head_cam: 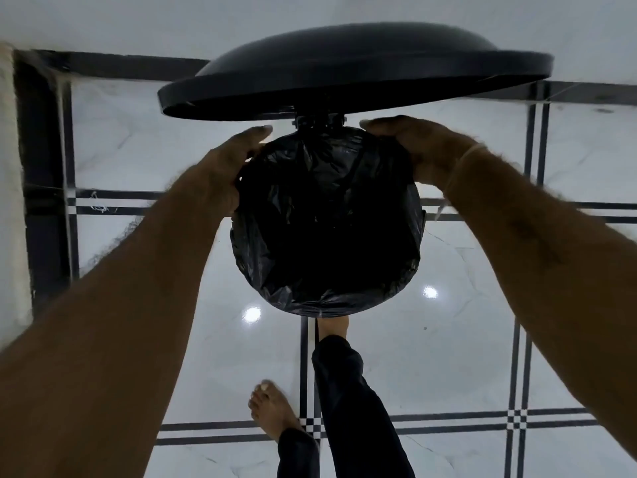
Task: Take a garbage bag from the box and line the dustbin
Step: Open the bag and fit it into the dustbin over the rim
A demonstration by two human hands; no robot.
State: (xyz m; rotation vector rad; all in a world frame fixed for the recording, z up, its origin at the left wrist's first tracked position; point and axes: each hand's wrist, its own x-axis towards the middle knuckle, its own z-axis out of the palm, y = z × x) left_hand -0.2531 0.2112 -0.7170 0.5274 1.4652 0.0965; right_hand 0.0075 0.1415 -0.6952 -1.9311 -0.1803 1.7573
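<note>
- Black plastic of the garbage bag [327,215] already drapes over the dustbin [325,310] rim, under the raised lid [355,77].
- Left hand [227,170] and right hand [413,150] each clutch the bag's edge at the back of the rim.
- A foot [332,327] seems to hold the pedal.
- Risk: easing that foot would drop the lid onto the hands; tugging hard could tear the thin film.

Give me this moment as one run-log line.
stage: lining | garbage bag: folded over dustbin rim | lid: raised | left hand, right hand: gripping bag at rim | foot: at bin base
</note>
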